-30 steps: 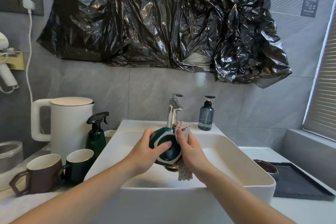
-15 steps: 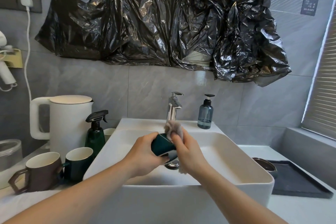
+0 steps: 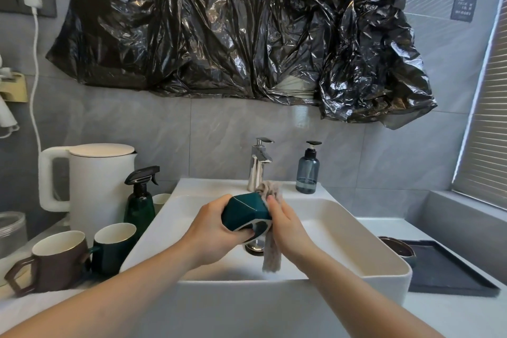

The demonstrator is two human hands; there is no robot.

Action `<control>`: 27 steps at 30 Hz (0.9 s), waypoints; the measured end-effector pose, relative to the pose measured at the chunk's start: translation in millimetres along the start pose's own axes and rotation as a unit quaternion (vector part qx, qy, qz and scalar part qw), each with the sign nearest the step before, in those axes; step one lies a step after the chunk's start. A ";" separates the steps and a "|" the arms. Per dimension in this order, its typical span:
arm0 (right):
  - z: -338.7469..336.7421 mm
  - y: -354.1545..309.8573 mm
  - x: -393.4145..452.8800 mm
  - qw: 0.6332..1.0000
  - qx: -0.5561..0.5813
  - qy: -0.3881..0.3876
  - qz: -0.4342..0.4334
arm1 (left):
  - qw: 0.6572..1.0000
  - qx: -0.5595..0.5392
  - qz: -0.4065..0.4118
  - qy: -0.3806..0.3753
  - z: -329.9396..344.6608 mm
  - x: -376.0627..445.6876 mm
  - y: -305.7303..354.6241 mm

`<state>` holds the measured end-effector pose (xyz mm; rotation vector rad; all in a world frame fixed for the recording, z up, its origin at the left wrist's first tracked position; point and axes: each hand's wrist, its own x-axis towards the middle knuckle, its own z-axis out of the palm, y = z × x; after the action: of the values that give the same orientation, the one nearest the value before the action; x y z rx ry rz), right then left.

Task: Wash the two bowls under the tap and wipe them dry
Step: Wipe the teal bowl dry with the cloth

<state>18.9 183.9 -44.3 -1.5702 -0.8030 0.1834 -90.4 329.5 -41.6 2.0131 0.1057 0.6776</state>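
Brown bowl (image 3: pixel 397 248) half behind basin (image 3: pixel 384 261)

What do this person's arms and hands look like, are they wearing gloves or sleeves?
No gloves and no sleeves show: both forearms are bare all the way to the picture's lower edge. The left hand and right hand carry no ring, watch or bracelet that I can see. Fingernails look short and unpainted.

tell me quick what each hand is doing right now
Left hand: grips the green bowl over the sink.
Right hand: presses the cloth against the bowl, fingers curled round it.
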 end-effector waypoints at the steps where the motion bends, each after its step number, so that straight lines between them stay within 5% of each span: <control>1: -2.0 1.5 1.0 0.999 0.004 0.000 0.048 | 1.000 -0.008 0.004 -0.004 0.0 -1.2 1.2; 12: -0.7 -16.2 -6.5 0.979 0.149 -0.087 0.109 | 0.990 -0.125 -0.065 0.004 -1.6 3.7 9.0; 18: 2.4 -12.3 -6.3 0.994 0.092 -0.053 0.011 | 0.991 -0.106 -0.078 0.008 -0.8 5.5 5.0; 27: 6.7 -11.3 -12.3 0.993 -0.082 -0.022 -0.088 | 0.997 0.066 -0.042 -0.021 -12.6 6.6 -7.5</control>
<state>1.8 181.6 -39.3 -1.6432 -1.0068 0.0252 -89.7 345.5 -40.4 2.1352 0.2143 0.5876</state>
